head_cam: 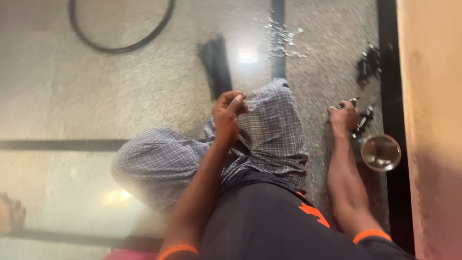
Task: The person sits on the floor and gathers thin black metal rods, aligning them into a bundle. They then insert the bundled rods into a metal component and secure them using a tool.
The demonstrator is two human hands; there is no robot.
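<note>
I look down at my own lap: grey checked shorts (269,135) and a dark shirt with orange trim. My left hand (228,115) rests over my knee with its fingers curled; the blur hides whether anything small is pinched in them. My right hand (344,117) is down on the speckled floor, closed around a small dark metal part (363,119). Just right of that hand stands a shiny steel cup (381,152).
A black rubber ring (120,48) lies on the floor at the top left. A dark flat strip (215,62) lies ahead of my knee, small shiny bits (281,38) beyond it, and a dark clump (368,65) near a pale wall (433,120). Someone's foot (10,214) shows at the left edge.
</note>
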